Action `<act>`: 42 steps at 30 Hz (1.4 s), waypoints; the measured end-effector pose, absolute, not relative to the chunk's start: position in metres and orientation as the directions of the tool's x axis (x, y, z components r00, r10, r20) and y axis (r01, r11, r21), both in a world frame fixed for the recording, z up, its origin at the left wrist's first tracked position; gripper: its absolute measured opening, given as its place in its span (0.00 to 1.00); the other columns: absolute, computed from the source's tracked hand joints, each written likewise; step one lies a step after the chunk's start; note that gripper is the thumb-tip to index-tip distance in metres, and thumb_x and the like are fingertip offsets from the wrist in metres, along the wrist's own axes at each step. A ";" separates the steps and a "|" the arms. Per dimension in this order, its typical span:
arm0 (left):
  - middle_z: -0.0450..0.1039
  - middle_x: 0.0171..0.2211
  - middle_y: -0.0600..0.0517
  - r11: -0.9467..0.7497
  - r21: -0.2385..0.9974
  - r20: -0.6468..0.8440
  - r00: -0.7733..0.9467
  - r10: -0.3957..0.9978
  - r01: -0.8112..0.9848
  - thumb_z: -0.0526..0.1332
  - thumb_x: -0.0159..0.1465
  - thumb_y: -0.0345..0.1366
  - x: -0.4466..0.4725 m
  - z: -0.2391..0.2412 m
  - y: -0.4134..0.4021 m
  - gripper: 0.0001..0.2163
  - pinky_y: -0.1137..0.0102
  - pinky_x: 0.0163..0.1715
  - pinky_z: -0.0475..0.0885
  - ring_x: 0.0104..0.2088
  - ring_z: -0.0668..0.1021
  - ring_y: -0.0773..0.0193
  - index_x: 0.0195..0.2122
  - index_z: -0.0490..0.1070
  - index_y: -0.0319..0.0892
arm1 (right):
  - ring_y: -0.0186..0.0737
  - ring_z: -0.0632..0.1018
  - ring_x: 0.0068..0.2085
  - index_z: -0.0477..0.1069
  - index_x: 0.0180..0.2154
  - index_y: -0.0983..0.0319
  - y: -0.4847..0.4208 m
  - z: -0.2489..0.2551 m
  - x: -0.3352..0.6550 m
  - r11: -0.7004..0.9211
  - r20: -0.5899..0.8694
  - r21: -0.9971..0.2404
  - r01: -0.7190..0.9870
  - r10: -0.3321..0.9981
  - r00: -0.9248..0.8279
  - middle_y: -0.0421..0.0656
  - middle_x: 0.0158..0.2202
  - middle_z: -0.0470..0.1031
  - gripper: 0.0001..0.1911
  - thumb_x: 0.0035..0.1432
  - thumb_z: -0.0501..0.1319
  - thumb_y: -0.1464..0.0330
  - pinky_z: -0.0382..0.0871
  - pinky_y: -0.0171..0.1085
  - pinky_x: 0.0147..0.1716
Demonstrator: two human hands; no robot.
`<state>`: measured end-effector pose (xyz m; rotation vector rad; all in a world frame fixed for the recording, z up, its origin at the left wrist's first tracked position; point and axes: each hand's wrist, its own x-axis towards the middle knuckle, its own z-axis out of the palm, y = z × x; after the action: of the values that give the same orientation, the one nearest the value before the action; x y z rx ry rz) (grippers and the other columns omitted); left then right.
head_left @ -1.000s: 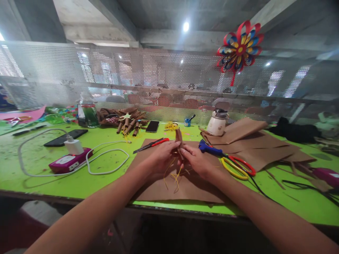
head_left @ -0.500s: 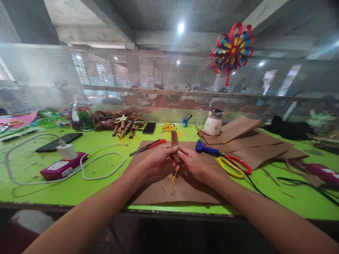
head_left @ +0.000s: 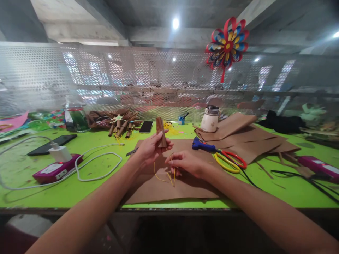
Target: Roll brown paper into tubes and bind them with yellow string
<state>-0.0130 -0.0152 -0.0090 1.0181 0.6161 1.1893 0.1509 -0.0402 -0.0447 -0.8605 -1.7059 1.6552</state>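
Gripping a brown paper roll (head_left: 160,132), the left hand (head_left: 149,150) is holding it nearly upright, raised above the brown paper sheet (head_left: 156,188) that is lying on the green table (head_left: 79,187). Fingers and thumb are wrapping around its lower half. The right hand (head_left: 185,164) is pinching a yellow string (head_left: 162,178) between thumb and fingertips, just right of the roll and lower. The string is looping down onto the sheet between the two hands; cannot tell whether it is touching the roll. Scissors (head_left: 230,163) with yellow and red handles are lying right of the right hand, beside a blue glue gun (head_left: 201,145). A bundle of similar rolls (head_left: 122,127) is lying toward the far edge, near a dark phone (head_left: 146,127).
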 end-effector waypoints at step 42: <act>0.76 0.30 0.41 0.115 0.927 0.041 0.402 0.915 -0.357 0.51 0.65 0.27 -0.021 -0.028 0.000 0.09 0.66 0.34 0.75 0.28 0.79 0.61 0.45 0.64 0.33 | 0.32 0.73 0.21 0.74 0.31 0.68 0.052 -0.050 0.203 0.327 0.362 -0.650 0.686 0.927 -0.098 0.45 0.24 0.76 0.12 0.54 0.54 0.68 0.65 0.30 0.21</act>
<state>-0.0215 -0.0003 -0.0285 1.0701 0.6532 1.0349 0.2035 0.0524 -0.0501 -1.4272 -1.8515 0.4119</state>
